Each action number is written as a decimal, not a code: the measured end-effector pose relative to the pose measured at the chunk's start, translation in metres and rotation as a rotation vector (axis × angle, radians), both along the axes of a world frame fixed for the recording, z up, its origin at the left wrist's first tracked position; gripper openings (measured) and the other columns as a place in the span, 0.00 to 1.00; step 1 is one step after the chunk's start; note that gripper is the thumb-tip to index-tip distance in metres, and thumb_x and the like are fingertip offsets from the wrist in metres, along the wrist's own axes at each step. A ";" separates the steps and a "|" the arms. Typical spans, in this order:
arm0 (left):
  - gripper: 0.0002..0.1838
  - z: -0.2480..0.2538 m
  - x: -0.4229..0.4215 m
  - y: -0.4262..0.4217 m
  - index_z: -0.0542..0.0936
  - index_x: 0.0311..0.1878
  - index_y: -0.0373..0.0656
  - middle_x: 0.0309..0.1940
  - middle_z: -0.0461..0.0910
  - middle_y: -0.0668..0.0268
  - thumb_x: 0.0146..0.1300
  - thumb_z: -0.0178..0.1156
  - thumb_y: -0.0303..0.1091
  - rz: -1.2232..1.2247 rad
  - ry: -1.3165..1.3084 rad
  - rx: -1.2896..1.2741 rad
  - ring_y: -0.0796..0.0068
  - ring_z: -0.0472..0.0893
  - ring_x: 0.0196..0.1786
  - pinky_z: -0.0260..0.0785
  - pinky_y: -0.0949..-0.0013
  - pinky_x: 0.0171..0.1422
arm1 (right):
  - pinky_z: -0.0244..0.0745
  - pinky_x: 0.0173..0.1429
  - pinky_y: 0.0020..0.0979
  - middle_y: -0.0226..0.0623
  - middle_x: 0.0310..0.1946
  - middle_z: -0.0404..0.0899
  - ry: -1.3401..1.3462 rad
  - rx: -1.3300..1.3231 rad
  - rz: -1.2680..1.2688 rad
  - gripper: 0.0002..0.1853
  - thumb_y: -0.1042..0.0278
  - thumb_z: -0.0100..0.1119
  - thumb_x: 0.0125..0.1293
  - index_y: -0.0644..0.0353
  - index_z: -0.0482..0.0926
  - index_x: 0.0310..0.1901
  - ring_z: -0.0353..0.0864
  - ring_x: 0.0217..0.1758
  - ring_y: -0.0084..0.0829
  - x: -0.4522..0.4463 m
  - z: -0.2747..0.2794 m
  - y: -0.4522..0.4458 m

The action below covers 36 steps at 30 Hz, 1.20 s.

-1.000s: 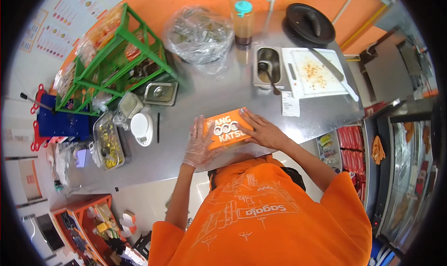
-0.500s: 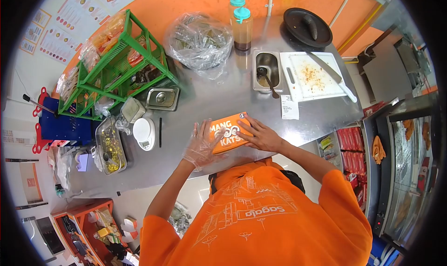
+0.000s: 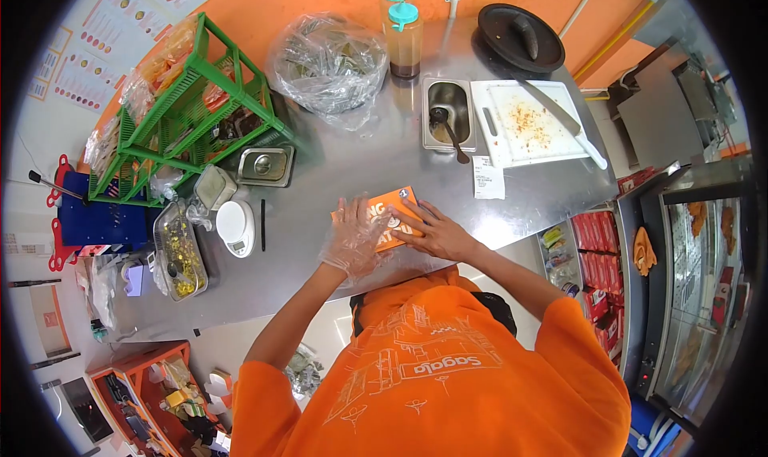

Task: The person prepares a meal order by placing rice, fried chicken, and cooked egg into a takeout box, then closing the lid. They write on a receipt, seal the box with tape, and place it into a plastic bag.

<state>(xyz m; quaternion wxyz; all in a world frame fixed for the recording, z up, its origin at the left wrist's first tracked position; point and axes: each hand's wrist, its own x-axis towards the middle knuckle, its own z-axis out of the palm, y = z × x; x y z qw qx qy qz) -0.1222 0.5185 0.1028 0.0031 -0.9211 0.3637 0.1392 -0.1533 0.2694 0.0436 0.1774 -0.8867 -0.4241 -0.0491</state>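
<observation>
An orange takeaway box (image 3: pixel 387 207) with white lettering lies shut on the steel table, close to its near edge. My left hand (image 3: pixel 352 239), in a clear plastic glove, rests across the left part of the lid with its fingers stretched out. From the right, my bare right hand (image 3: pixel 442 235) reaches over the lid, fingers apart and lying on the printed top. Between them the hands cover part of the lettering. A paper receipt (image 3: pixel 488 179) lies to the right, beyond the box.
Right of the box are a steel pan (image 3: pixel 434 141) with a ladle, a cutting board (image 3: pixel 512 151) with a knife (image 3: pixel 552 109), and a stone mortar (image 3: pixel 500 37). A white scale (image 3: pixel 235 227), a black stick (image 3: pixel 262 225) and a green rack (image 3: pixel 136 155) stand left.
My left hand has slid further over the lid and hides more of the lettering. My right hand's fingers also reach slightly more over the top. The whole view has shifted a little.
</observation>
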 end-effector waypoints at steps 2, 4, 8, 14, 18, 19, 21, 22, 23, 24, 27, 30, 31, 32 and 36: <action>0.43 -0.006 0.001 -0.005 0.60 0.78 0.62 0.75 0.50 0.35 0.63 0.55 0.68 0.023 0.010 -0.026 0.33 0.51 0.77 0.39 0.32 0.78 | 0.59 0.77 0.49 0.44 0.75 0.59 0.065 0.154 -0.098 0.25 0.57 0.59 0.71 0.51 0.71 0.67 0.57 0.79 0.49 -0.008 0.005 -0.009; 0.42 -0.008 -0.005 -0.001 0.61 0.78 0.63 0.75 0.50 0.35 0.63 0.56 0.67 0.054 0.010 -0.049 0.33 0.53 0.76 0.40 0.33 0.78 | 0.66 0.72 0.47 0.49 0.68 0.68 0.090 0.282 -0.291 0.20 0.62 0.62 0.69 0.59 0.76 0.59 0.66 0.72 0.51 -0.024 0.003 -0.024; 0.42 -0.029 -0.032 0.027 0.61 0.77 0.66 0.74 0.51 0.35 0.62 0.57 0.67 0.106 -0.053 -0.188 0.31 0.54 0.75 0.42 0.32 0.77 | 0.79 0.49 0.41 0.48 0.43 0.81 0.216 0.534 -0.615 0.06 0.74 0.61 0.67 0.67 0.82 0.42 0.83 0.46 0.49 -0.023 0.010 -0.037; 0.44 -0.039 -0.047 0.038 0.60 0.78 0.69 0.75 0.49 0.32 0.60 0.59 0.69 0.133 -0.064 -0.225 0.28 0.51 0.75 0.44 0.27 0.74 | 0.78 0.53 0.43 0.45 0.46 0.81 0.192 0.450 -0.019 0.12 0.78 0.59 0.62 0.64 0.80 0.48 0.82 0.51 0.46 0.101 0.060 0.111; 0.40 -0.031 -0.063 0.037 0.64 0.76 0.67 0.75 0.49 0.35 0.62 0.55 0.69 0.193 -0.114 -0.234 0.28 0.51 0.76 0.44 0.25 0.73 | 0.78 0.60 0.42 0.42 0.49 0.81 0.067 0.170 0.366 0.13 0.76 0.53 0.60 0.62 0.80 0.46 0.80 0.56 0.43 0.156 0.019 0.265; 0.39 -0.027 -0.063 0.037 0.65 0.75 0.67 0.76 0.49 0.37 0.63 0.53 0.69 0.219 -0.093 -0.239 0.28 0.51 0.76 0.44 0.25 0.73 | 0.76 0.62 0.42 0.41 0.50 0.80 0.023 0.051 0.401 0.14 0.75 0.54 0.60 0.60 0.80 0.48 0.79 0.57 0.43 0.164 -0.006 0.286; 0.39 -0.027 -0.061 0.048 0.60 0.78 0.69 0.77 0.52 0.42 0.65 0.51 0.67 0.130 -0.036 -0.239 0.33 0.49 0.78 0.35 0.27 0.77 | 0.73 0.66 0.43 0.40 0.52 0.78 -0.082 -0.170 0.515 0.17 0.72 0.56 0.61 0.55 0.80 0.52 0.77 0.59 0.41 0.156 -0.048 0.331; 0.37 -0.035 -0.067 0.052 0.62 0.77 0.68 0.78 0.51 0.47 0.67 0.49 0.67 0.165 -0.007 -0.288 0.34 0.49 0.79 0.36 0.28 0.78 | 0.70 0.68 0.44 0.39 0.51 0.78 -0.086 -0.115 0.532 0.13 0.69 0.54 0.64 0.53 0.81 0.49 0.77 0.59 0.40 0.154 -0.058 0.333; 0.36 -0.046 -0.074 0.059 0.64 0.76 0.67 0.79 0.51 0.51 0.68 0.47 0.67 0.233 0.001 -0.333 0.35 0.48 0.79 0.36 0.29 0.78 | 0.69 0.70 0.44 0.39 0.52 0.78 -0.115 -0.064 0.517 0.13 0.67 0.54 0.65 0.52 0.82 0.49 0.75 0.62 0.40 0.151 -0.058 0.334; 0.35 -0.028 -0.081 0.069 0.65 0.76 0.67 0.78 0.51 0.50 0.68 0.48 0.66 0.259 0.012 -0.348 0.37 0.48 0.79 0.35 0.31 0.79 | 0.67 0.71 0.45 0.40 0.53 0.78 -0.124 -0.051 0.508 0.13 0.66 0.56 0.65 0.52 0.83 0.49 0.74 0.65 0.41 0.153 -0.060 0.340; 0.33 -0.022 -0.084 0.083 0.64 0.76 0.67 0.78 0.51 0.48 0.69 0.51 0.58 0.246 -0.141 -0.387 0.39 0.48 0.80 0.33 0.33 0.81 | 0.64 0.73 0.45 0.50 0.59 0.76 0.111 -0.148 0.551 0.14 0.73 0.49 0.68 0.65 0.79 0.51 0.70 0.68 0.50 0.173 -0.050 0.334; 0.33 0.030 -0.087 0.090 0.64 0.76 0.64 0.77 0.53 0.46 0.67 0.56 0.51 0.312 0.018 -0.328 0.41 0.49 0.80 0.33 0.33 0.81 | 0.66 0.67 0.45 0.58 0.58 0.75 0.340 -0.212 0.328 0.17 0.79 0.45 0.68 0.70 0.72 0.57 0.73 0.63 0.55 0.173 0.020 0.292; 0.33 0.026 -0.088 0.086 0.66 0.74 0.61 0.77 0.55 0.47 0.65 0.58 0.50 0.332 -0.020 -0.355 0.42 0.50 0.80 0.34 0.33 0.81 | 0.67 0.66 0.44 0.58 0.56 0.75 0.369 -0.022 0.273 0.17 0.78 0.45 0.69 0.69 0.72 0.58 0.74 0.61 0.55 0.159 0.060 0.266; 0.33 0.014 -0.089 0.079 0.68 0.73 0.59 0.76 0.57 0.47 0.64 0.59 0.48 0.342 -0.052 -0.388 0.44 0.51 0.80 0.36 0.32 0.80 | 0.67 0.65 0.43 0.58 0.55 0.76 0.398 0.165 0.205 0.17 0.78 0.44 0.70 0.69 0.71 0.59 0.75 0.59 0.55 0.148 0.084 0.239; 0.29 0.007 -0.089 0.050 0.75 0.63 0.49 0.69 0.66 0.48 0.56 0.64 0.42 0.350 -0.161 -0.591 0.44 0.59 0.77 0.46 0.36 0.78 | 0.68 0.61 0.39 0.50 0.50 0.79 0.516 0.430 -0.175 0.13 0.72 0.43 0.77 0.66 0.76 0.54 0.77 0.53 0.45 0.100 0.093 0.109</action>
